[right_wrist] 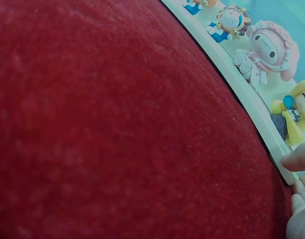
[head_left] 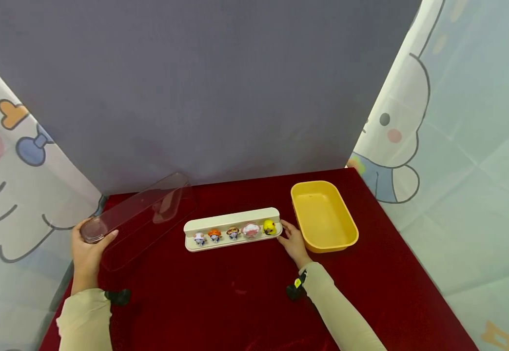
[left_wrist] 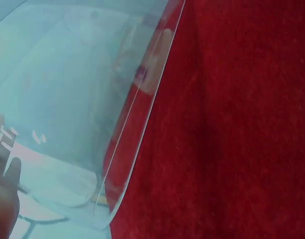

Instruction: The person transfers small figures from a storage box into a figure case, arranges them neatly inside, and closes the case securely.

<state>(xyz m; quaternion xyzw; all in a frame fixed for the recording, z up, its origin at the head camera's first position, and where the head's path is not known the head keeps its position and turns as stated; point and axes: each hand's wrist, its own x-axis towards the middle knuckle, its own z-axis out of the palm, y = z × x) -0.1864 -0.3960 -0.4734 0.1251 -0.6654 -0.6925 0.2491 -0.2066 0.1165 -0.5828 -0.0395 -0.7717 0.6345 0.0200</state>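
Observation:
At the left my left hand (head_left: 88, 251) grips the near end of a long clear plastic cover (head_left: 145, 214), thumb on one side and fingers on the other. The cover is tilted, its far end reaching toward the grey backdrop. In the left wrist view the see-through wall of the cover (left_wrist: 137, 119) fills the left half. My right hand (head_left: 295, 242) pinches the right end of a cream display base (head_left: 232, 218), the thumb (right_wrist: 297, 158) lying at its rim. Several small figurines stand in a row on the base, with a yellow one (head_left: 269, 226) nearest the right hand and a pink-and-white one (head_left: 251, 230) beside it.
A yellow plastic basin (head_left: 324, 214) sits just right of the right hand. Dark red cloth (head_left: 184, 302) covers the table. A grey backdrop (head_left: 228, 97) rises behind, and cartoon-printed curtains (head_left: 465, 146) hang at both sides.

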